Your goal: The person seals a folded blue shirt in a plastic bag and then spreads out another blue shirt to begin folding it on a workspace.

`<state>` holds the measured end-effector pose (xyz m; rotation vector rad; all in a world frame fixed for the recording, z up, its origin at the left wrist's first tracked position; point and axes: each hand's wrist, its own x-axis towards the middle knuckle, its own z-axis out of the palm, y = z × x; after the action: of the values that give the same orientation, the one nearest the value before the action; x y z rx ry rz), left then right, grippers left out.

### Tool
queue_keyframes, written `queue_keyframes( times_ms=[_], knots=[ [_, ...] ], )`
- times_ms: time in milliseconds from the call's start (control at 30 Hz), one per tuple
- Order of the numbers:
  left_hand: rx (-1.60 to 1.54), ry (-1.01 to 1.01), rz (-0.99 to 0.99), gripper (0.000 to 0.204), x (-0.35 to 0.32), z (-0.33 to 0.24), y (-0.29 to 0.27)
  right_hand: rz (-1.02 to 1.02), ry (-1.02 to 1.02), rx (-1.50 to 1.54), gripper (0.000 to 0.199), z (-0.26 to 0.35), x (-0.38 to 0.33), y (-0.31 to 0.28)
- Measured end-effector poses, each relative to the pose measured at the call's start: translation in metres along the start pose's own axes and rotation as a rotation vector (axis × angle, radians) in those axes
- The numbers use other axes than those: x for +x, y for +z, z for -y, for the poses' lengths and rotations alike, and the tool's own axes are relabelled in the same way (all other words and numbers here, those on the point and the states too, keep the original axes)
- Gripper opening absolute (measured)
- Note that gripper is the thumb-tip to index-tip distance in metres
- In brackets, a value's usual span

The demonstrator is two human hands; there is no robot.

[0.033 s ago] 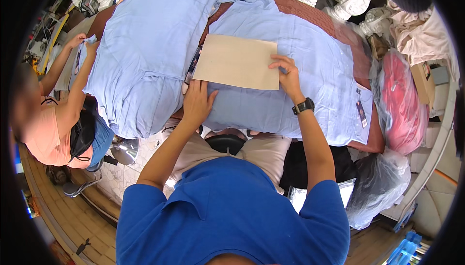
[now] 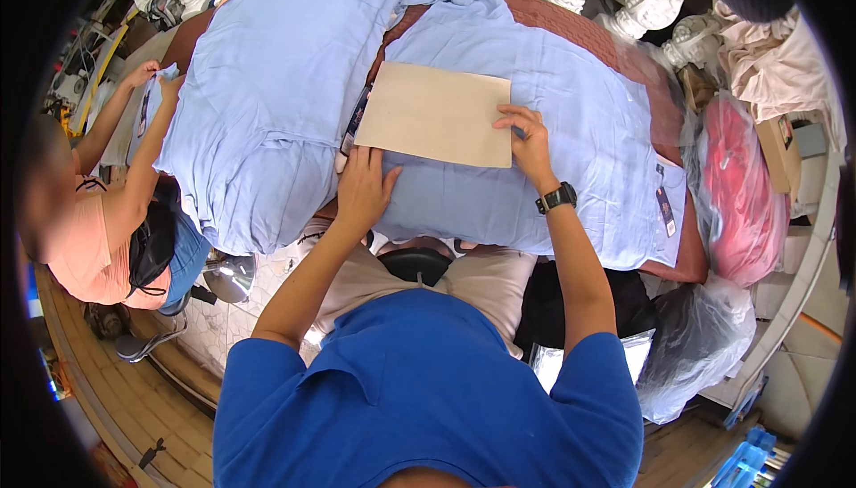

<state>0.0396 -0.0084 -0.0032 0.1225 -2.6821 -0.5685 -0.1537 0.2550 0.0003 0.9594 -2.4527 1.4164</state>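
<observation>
A tan cardboard sheet (image 2: 437, 114) lies flat on a light blue shirt (image 2: 580, 140) spread over the table. My left hand (image 2: 364, 187) rests palm down on the shirt at the sheet's near left corner, fingertips touching its edge. My right hand (image 2: 528, 142), with a black watch (image 2: 556, 197) on the wrist, curls its fingers over the sheet's right edge. A hang tag (image 2: 664, 207) lies on the shirt's right side.
A heap of light blue garments (image 2: 267, 87) covers the table's left half. At the left a person in an orange top (image 2: 85, 247) holds a blue cloth piece (image 2: 160, 78). A bagged pink garment (image 2: 740, 194) and clear plastic bags (image 2: 695, 345) lie to the right.
</observation>
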Motion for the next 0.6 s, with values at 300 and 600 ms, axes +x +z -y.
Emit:
queue_keyframes(
  times_ms=[300, 600],
  knots=[
    [-0.048, 0.067, -0.035, 0.046, -0.003, 0.004, -0.004, -0.160, -0.042, -0.019, 0.022, 0.005, -0.009, 0.010],
    [-0.008, 0.068, 0.027, 0.046, -0.002, 0.002, -0.010, -0.314, -0.084, 0.070, 0.020, 0.018, 0.000, 0.000]
  ],
)
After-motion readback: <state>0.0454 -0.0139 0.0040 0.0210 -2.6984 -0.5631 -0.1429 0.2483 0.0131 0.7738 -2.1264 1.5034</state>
